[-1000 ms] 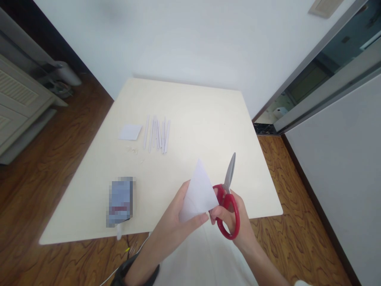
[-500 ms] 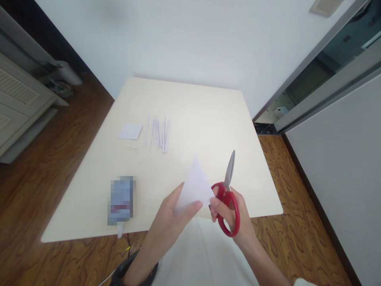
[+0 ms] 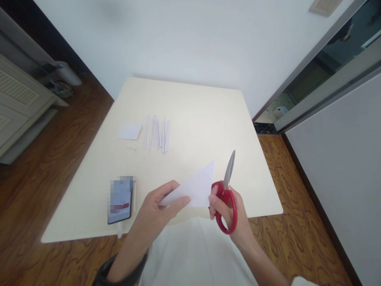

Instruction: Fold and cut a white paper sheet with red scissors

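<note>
The left hand (image 3: 154, 204) pinches a white paper triangle (image 3: 196, 186) while the right hand (image 3: 229, 210) grips red scissors (image 3: 226, 194), blades closed.

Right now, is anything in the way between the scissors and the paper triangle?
Nothing visible. The right hand holds the red scissors with blades shut, right beside the paper triangle pinched in the left hand. The paper's right edge sits against the scissor handles, with bare table beyond.

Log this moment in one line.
left hand: holds paper triangle | right hand: holds red scissors, blades shut | table: paper rolls, phone
</note>
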